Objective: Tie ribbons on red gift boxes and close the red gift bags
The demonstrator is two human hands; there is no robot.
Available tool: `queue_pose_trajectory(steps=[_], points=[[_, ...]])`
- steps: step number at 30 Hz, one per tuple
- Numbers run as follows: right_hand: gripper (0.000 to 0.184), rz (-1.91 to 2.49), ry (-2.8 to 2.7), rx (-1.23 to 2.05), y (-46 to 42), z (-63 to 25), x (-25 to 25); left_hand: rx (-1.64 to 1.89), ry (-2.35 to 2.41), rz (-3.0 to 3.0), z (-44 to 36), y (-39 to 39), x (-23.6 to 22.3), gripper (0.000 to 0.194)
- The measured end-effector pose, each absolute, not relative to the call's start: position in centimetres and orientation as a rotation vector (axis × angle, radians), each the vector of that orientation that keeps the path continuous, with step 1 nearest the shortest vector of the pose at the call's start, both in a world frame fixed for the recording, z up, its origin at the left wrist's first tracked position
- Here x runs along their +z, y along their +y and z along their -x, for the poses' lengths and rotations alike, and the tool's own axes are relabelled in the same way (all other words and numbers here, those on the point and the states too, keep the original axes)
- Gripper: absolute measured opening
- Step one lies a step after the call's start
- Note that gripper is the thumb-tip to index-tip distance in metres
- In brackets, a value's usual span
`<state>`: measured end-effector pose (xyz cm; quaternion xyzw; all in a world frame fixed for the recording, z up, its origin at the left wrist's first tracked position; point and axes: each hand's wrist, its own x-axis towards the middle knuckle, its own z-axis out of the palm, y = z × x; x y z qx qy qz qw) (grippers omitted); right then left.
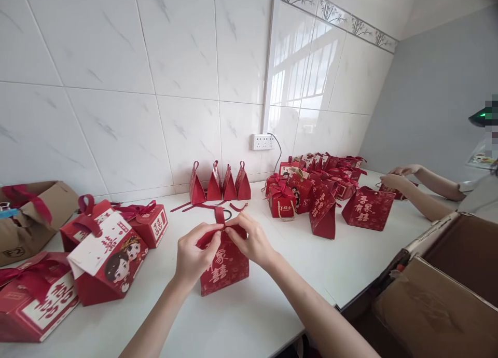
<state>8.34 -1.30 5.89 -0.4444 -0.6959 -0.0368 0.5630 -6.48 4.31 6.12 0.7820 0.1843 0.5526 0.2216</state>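
Observation:
A red candy gift box (225, 280) with white lettering and a tapering top stands upright on the white table in front of me. My left hand (199, 251) pinches its top edge from the left, thumb and fingertips closed. From the right, my right hand (252, 241) pinches the same top edge, its fingertips almost meeting the left ones. A red ribbon loop (220, 216) sticks up between them. What exactly lies under the fingertips is hidden. Behind the box, loose red ribbons (202, 205) lie on the table.
Several narrow red boxes (220, 184) line the tiled wall. Larger red boxes (107, 254) and an opened brown carton (42, 218) are at left. More finished boxes (368, 207) crowd the right, near another person's hands (400, 179). Cardboard cartons (431, 306) adjoin the table's right edge.

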Motion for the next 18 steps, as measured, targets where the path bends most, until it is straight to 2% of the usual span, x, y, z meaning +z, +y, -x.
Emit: queue_pose_trajectory(steps=[7,14,18], points=[[0.013,1.049,-1.485,-0.159,-1.1,-7.0,4.8,1.595,0.513,-2.091,5.9,4.3,5.3,0.012],[0.008,0.953,-1.831,-0.236,-1.3,-9.3,5.9,1.625,0.543,-2.029,5.6,3.1,5.0,0.018],[0.013,0.876,-1.849,-0.343,-0.3,-9.9,5.8,1.51,0.649,-1.987,5.5,2.9,5.0,0.023]])
